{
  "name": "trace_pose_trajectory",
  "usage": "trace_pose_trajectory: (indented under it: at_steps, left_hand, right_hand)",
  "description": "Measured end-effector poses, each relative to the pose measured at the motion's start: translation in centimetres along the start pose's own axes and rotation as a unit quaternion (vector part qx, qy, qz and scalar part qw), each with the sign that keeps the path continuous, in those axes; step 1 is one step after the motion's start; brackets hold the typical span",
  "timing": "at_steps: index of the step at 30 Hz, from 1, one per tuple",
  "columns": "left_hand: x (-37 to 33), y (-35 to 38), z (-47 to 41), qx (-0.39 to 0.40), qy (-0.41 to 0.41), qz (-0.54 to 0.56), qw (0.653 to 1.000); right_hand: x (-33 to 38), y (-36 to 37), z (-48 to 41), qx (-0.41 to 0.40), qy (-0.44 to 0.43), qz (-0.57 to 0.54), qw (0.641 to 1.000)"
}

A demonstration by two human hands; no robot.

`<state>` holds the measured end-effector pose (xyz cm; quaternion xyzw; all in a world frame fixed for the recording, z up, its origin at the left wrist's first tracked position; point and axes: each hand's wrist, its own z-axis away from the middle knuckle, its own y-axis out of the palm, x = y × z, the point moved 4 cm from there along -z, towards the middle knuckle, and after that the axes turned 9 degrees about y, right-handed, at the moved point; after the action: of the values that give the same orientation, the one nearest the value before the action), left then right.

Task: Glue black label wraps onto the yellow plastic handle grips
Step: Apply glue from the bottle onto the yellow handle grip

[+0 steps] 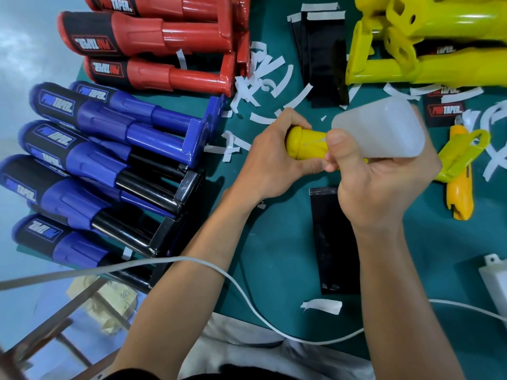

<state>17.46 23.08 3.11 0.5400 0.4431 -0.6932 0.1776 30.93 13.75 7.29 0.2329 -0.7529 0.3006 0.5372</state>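
Observation:
My left hand [270, 157] grips the rounded end of a yellow handle grip [306, 145] above the green mat. A thin white line of glue shows on the grip's top. My right hand [381, 185] holds a translucent white glue bottle [384, 130], tipped so its nozzle end meets the grip under my thumb. A black label wrap [333, 239] lies flat on the mat just below my hands, partly hidden by my right forearm. More black wraps [323, 50] are stacked at the top centre.
Red handles [153, 42] and blue handles [104, 149] with labels fill the left side. Bare yellow handles [428, 39] pile at top right. A yellow utility knife [461, 171], printed labels [444, 111], white backing strips [263, 78], a white cable [247, 292] and a white box [496, 281] surround the green mat [277, 242].

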Motion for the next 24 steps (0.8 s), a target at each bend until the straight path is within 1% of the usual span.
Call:
trace_pose_trajectory:
  at_steps: [18, 21, 24]
  left_hand:
    - [-0.19, -0.17, -0.02, 0.003, -0.005, -0.004, 1.0]
    - [-0.12, -0.15, 0.0, 0.002, -0.004, -0.004, 1.0]
    - [-0.12, -0.12, 0.02, 0.002, -0.001, -0.007, 1.0]
  right_hand:
    - [-0.52, -0.52, 0.07, 0.0, 0.01, 0.025, 1.0]
    - [-0.22, -0.5, 0.11, 0.001, 0.013, 0.005, 1.0]
    - [0.26, -0.51, 0.01, -0.005, 0.023, -0.063, 0.998]
